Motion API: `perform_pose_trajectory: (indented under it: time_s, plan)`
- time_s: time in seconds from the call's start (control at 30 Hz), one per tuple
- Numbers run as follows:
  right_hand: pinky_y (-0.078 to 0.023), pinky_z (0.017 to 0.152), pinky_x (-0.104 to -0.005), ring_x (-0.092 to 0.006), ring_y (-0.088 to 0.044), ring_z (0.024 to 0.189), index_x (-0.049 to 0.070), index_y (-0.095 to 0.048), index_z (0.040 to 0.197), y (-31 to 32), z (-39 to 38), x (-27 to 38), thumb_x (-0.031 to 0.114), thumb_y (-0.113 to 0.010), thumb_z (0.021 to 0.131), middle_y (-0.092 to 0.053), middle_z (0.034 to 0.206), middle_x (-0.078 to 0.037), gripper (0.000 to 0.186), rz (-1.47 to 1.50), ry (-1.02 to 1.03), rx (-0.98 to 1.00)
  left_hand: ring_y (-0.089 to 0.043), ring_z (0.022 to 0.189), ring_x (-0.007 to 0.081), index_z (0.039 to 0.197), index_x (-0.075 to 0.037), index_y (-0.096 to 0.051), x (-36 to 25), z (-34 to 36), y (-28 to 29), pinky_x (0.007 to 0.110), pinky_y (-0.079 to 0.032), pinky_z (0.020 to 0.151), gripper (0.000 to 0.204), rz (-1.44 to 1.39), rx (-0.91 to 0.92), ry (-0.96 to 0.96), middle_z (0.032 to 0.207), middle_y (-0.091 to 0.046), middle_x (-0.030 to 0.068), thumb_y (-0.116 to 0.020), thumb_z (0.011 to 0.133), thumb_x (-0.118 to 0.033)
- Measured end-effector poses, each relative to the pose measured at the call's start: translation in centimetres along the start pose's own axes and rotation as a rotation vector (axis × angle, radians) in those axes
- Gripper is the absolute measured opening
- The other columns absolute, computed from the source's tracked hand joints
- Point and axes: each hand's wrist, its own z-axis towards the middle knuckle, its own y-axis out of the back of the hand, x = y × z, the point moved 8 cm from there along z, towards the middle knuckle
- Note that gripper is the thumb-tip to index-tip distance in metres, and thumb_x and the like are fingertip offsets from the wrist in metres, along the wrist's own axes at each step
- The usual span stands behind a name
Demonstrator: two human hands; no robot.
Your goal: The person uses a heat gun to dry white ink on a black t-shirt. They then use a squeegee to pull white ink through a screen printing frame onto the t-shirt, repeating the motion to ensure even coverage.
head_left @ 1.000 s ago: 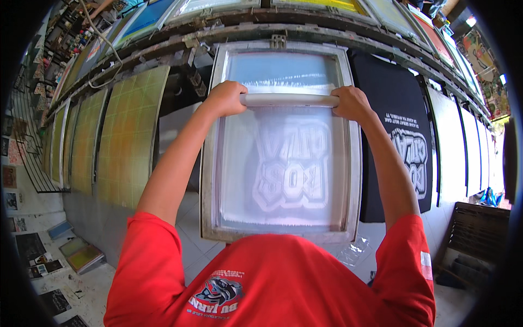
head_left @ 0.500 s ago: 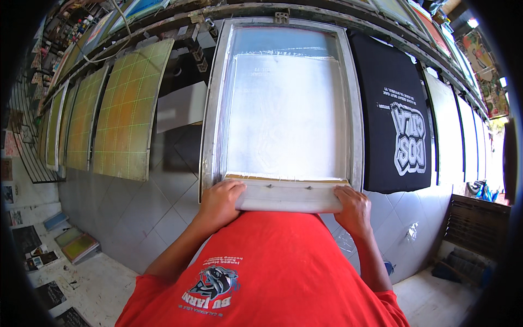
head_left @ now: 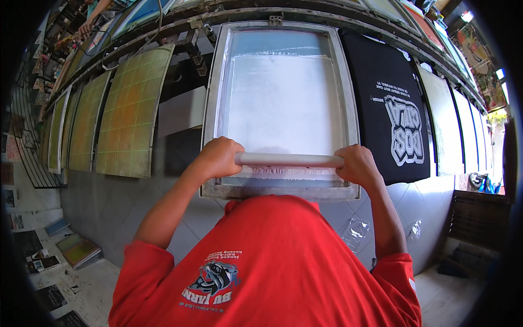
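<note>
Where the squeegee lies at mid-frame, across the lower part of the screen, the left grip and right grip are clasped around its ends. Up-frame, white coating covers most of the mesh. Black cloth, bearing a pale print, occupies frame right; yellowish boards, frame left; a bracket, top centre.

Hands: two. Squeegee: one. Screen under it: one. Black cloth: one. Red shirt: one. Plastic scraps: two. Gridded boards, left: at least two. Pale boards, right: three or more; far ones too bunched to tally.
</note>
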Motion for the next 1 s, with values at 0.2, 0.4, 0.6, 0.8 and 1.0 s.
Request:
perform_pose_trajectory:
  time_s: [0.2,0.4,0.6,0.8,1.0]
  plan:
    - [-0.052,0.070,-0.0401,-0.0280,-0.066,0.079,0.007,-0.068,0.084,-1.6,-4.0,0.9,0.008,-0.063,0.064,-0.068,0.085,-0.009,0.020,0.055,0.042,-0.291,-0.065,0.087,0.0295,0.094,-0.010,-0.070,-0.6,-3.6,-2.6,0.038,-0.052,0.075,0.032,0.082,-0.228,-0.079,0.094,-0.069,0.0106,-0.072,0.063,-0.017]
    - [-0.053,0.069,-0.0376,-0.0243,-0.067,0.078,0.005,-0.067,0.088,-2.3,-7.8,3.2,-0.001,-0.060,0.064,-0.068,0.086,-0.006,0.026,-0.022,0.158,-0.676,-0.061,0.105,0.0254,0.101,-0.008,-0.067,-0.9,-7.2,-6.1,0.038,-0.050,0.086,0.038,0.191,-0.520,-0.229,0.109,-0.065,0.0087,-0.073,0.064,-0.014]
    - [-0.053,0.068,-0.0388,-0.0281,-0.066,0.079,0.009,-0.070,0.087,-1.9,-3.6,0.7,0.006,-0.062,0.065,-0.068,0.085,-0.009,0.024,0.071,0.016,-0.256,-0.065,0.089,0.0290,0.095,-0.008,-0.069,-0.7,-3.4,-2.6,0.039,-0.053,0.077,0.032,0.109,-0.144,-0.027,0.098,-0.068,0.0108,-0.072,0.064,-0.017]
    - [-0.053,0.071,-0.0395,-0.0291,-0.066,0.079,0.011,-0.071,0.085,0.4,1.0,0.1,0.010,-0.062,0.066,-0.068,0.081,-0.011,0.021,-0.037,0.018,-0.171,-0.065,0.082,0.0328,0.092,-0.008,-0.070,0.0,0.0,-0.4,0.041,-0.053,0.073,0.027,0.182,-0.092,-0.030,0.094,-0.068,0.0128,-0.069,0.066,-0.015]
    - [-0.053,0.075,-0.0378,-0.0286,-0.066,0.084,0.007,-0.068,0.090,0.6,1.3,-0.3,0.000,-0.061,0.064,-0.068,0.090,-0.011,0.027,0.027,0.171,-0.669,-0.063,0.098,0.0297,0.103,-0.006,-0.066,0.7,0.6,0.4,0.039,-0.052,0.083,0.038,0.213,-0.466,-0.150,0.108,-0.066,0.0115,-0.070,0.065,-0.010]
